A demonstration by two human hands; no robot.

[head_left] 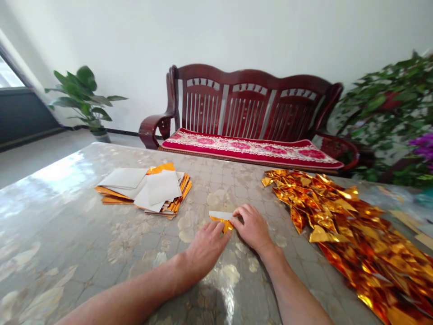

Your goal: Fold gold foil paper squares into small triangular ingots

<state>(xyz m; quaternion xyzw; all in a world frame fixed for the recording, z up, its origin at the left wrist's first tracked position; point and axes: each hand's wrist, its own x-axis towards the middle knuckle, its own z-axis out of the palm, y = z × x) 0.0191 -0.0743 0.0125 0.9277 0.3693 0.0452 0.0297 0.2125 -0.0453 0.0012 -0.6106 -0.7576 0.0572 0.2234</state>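
On table (67, 234) — hands (206, 247) (252, 228) pinch gold paper (221, 219).

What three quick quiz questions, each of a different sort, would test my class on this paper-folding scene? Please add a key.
1. True or false: the left hand and the right hand both touch the small gold paper.
2. Where does the stack of flat sheets lie? A) left of the hands B) right of the hands C) on the wooden bench
3. What colour is the bench's cushion?
Key: 1 true; 2 A; 3 red.
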